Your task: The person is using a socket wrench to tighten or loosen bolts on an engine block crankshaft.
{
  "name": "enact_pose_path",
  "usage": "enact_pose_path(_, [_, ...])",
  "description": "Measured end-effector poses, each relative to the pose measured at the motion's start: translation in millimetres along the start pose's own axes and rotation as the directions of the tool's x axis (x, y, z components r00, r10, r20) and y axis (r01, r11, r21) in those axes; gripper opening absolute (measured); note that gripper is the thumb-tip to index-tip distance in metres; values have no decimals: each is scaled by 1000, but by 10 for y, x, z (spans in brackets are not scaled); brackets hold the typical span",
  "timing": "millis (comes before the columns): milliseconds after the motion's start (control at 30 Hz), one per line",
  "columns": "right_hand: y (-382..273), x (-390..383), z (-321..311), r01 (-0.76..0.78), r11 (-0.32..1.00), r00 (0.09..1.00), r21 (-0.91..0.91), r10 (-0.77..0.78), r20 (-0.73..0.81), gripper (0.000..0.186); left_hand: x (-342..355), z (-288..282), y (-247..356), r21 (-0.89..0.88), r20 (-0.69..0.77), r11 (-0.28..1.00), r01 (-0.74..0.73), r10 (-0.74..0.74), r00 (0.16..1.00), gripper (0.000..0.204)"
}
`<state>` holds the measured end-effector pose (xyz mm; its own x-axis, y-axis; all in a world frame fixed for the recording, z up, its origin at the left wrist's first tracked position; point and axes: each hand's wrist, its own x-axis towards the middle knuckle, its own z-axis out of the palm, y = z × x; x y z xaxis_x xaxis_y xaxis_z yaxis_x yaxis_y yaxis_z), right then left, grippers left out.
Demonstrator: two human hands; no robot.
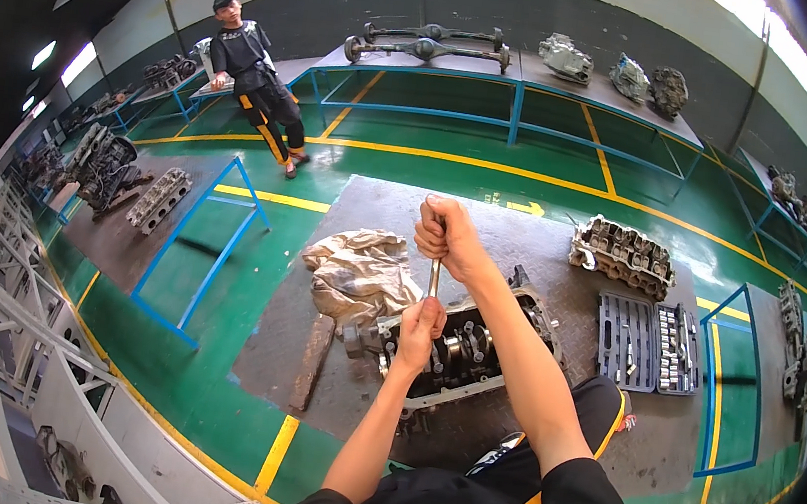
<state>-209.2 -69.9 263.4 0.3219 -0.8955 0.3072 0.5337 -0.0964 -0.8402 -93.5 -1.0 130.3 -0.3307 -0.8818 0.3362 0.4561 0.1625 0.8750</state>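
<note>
My right hand point(447, 241) is closed around the far end of a silver wrench point(435, 280). Lower down, my left hand point(421, 331) wraps the near end of the same wrench, hiding its head. Below the hands an engine block point(472, 353) lies on the metal worktable point(262, 340), its crankshaft side facing up. Whether the wrench sits on a bolt there is hidden by my left hand. A crumpled, stained cloth point(361, 272) lies just left of the block, with a worn wooden bar point(312, 362) nearer to me.
On the table's right are a cylinder head point(623, 256) and an open socket set point(649, 348). Blue metal frames point(204, 258) stand at both sides. A person in dark clothes point(254, 73) stands at the far left. Axles point(428, 49) rest on a bench at the back.
</note>
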Motion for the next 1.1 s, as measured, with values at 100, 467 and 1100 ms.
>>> enact_pose_path(100, [6,7,16,11,1000,1000,20,-11,12,42,5,13,2,46,-28,999,-25,26,999,52])
enact_pose_path(467, [45,54,62,-4,1000,1000,-19,4,9,47,-2,-12,34,57,-45,998,-42,44,998,52])
enact_pose_path(1100, [51,89,86,-19,1000,999,2,19,27,46,2,-54,-5,48,-47,998,-31,33,998,49])
